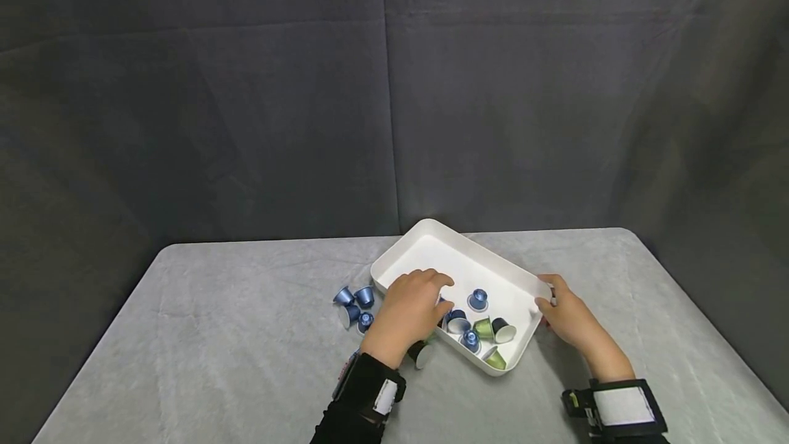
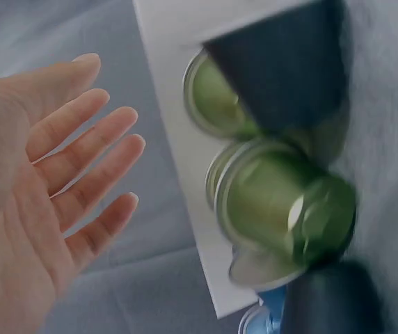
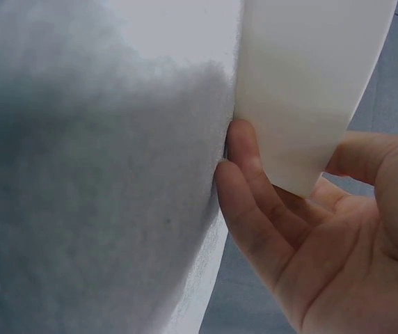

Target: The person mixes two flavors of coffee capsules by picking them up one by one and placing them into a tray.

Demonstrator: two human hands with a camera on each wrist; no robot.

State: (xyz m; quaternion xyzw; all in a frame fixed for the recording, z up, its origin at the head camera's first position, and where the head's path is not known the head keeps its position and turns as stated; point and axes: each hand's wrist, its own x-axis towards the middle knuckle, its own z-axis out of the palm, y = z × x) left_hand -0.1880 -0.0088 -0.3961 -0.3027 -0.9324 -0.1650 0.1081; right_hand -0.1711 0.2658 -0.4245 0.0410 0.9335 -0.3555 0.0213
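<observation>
A white rectangular tray point(image 1: 444, 242) lies at an angle on the table, with several coffee capsules in its near end. Among them are a blue capsule point(image 1: 478, 299), a green capsule point(image 1: 483, 328) and a dark capsule point(image 1: 503, 329). My left hand point(image 1: 409, 303) is over the tray's left side, fingers loosely spread; in the left wrist view its palm point(image 2: 39, 181) holds nothing. At the tray's right corner my right hand point(image 1: 568, 314) grips the wall, thumb at the rim. The right wrist view shows the fingers point(image 3: 244, 209) low against the tray's outer side.
Several blue capsules point(image 1: 364, 297) lie on the grey cloth-covered table point(image 1: 246, 334) left of the tray. A dark capsule point(image 1: 420, 354) lies by the tray's near-left side, close to my left wrist. Grey curtains point(image 1: 277, 122) hang behind the table.
</observation>
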